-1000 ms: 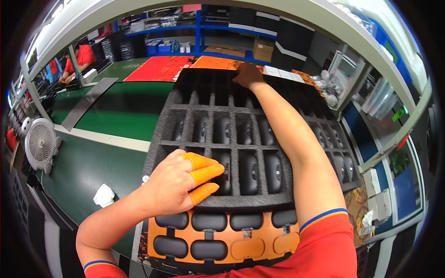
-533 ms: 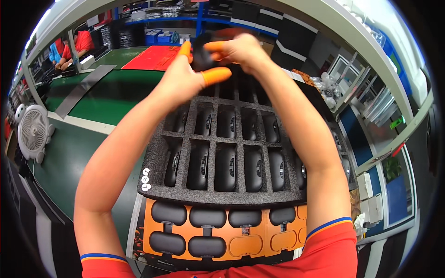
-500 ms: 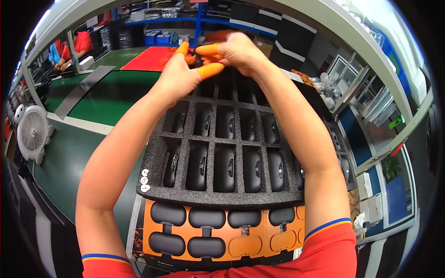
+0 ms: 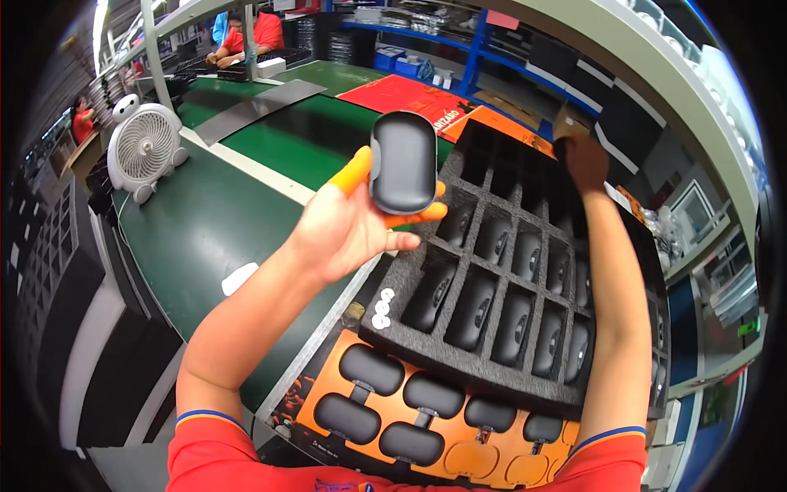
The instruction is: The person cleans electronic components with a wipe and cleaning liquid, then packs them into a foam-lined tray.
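My left hand (image 4: 348, 215), with orange finger cots, holds up a black rounded-oblong case (image 4: 404, 162), its thumb on one side and its fingers behind. Below and to the right lies a dark grey foam tray (image 4: 410, 348), divided into cells. Black cases of the same shape (image 4: 471, 312) stand in its nearer cells. My right hand (image 4: 586, 160) reaches over the tray's far right part. It is dark and blurred, so its fingers do not show clearly. A small dark shape (image 4: 561, 149) is at its left side; I cannot tell what it is.
Nearest me, an orange panel (image 4: 328, 430) bears several black oblong pieces in recesses. A white fan (image 4: 146, 148) stands left on the green bench (image 4: 197, 246). A red sheet (image 4: 393, 102) lies beyond. A frame post (image 4: 697, 98) rises at right. Another person (image 4: 266, 33) sits far left.
My hands, close together over the tray's far end, have parted. My left hand has come nearer with the black case now plainly visible; the right is farther right. The view has turned left.
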`<action>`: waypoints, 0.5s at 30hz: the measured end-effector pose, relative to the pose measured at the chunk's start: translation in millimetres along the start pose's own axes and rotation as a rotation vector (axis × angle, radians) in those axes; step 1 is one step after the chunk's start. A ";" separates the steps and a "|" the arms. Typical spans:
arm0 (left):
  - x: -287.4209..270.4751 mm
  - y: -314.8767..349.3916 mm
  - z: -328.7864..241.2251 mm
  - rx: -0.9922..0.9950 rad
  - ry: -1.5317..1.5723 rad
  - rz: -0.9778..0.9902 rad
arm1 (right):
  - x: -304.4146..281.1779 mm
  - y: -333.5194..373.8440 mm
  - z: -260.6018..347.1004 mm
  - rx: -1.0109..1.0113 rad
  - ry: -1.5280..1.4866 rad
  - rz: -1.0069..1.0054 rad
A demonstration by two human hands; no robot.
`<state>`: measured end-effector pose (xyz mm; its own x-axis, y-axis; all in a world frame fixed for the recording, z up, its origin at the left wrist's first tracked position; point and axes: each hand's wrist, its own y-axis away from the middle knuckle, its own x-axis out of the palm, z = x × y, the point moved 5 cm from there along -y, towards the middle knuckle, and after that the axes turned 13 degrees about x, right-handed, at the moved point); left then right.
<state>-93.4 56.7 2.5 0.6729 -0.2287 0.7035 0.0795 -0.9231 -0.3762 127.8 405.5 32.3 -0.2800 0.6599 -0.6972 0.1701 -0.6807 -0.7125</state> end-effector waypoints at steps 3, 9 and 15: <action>33.7 29.9 11.8 -0.033 -0.095 0.067 | -70.0 -7.5 -3.9 -0.040 -0.231 0.046; 102.5 118.0 82.0 -0.056 -1.058 0.558 | -280.9 194.4 23.4 -0.501 -0.491 0.189; 117.9 158.9 192.7 0.188 -1.632 0.887 | -292.4 414.2 -74.5 -0.178 -0.255 0.344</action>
<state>140.3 -57.4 -90.5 0.4996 0.0263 -0.8659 -0.6510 -0.6480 -0.3953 350.5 -45.7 -64.8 -0.3985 0.2905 -0.8699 0.4473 -0.7665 -0.4609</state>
